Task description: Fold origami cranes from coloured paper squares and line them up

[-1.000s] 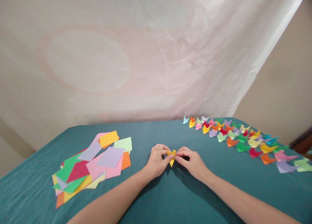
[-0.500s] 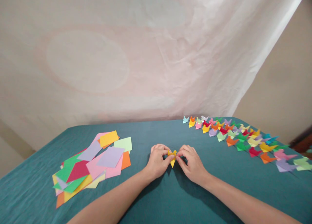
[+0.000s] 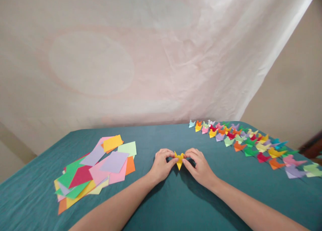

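A small yellow origami bird (image 3: 179,161) is held between my two hands near the middle of the table, its pointed base downward. My left hand (image 3: 163,164) pinches its left side between thumb and fingers. On the other side, my right hand (image 3: 197,165) has thumb and fingertips closed on the bird's right edge. The fingertips cover parts of both edges.
On the left lies a loose pile of coloured paper pieces (image 3: 83,177). Rows of folded paper birds (image 3: 250,151) in many colours stand along the right side of the green-covered table (image 3: 161,207). A pale cloth (image 3: 151,56) hangs behind it.
The yellow bird has been turned slightly and raised a little, so more of its left point shows. My right fingertips have come in against its right side. The paper pile looks the same.
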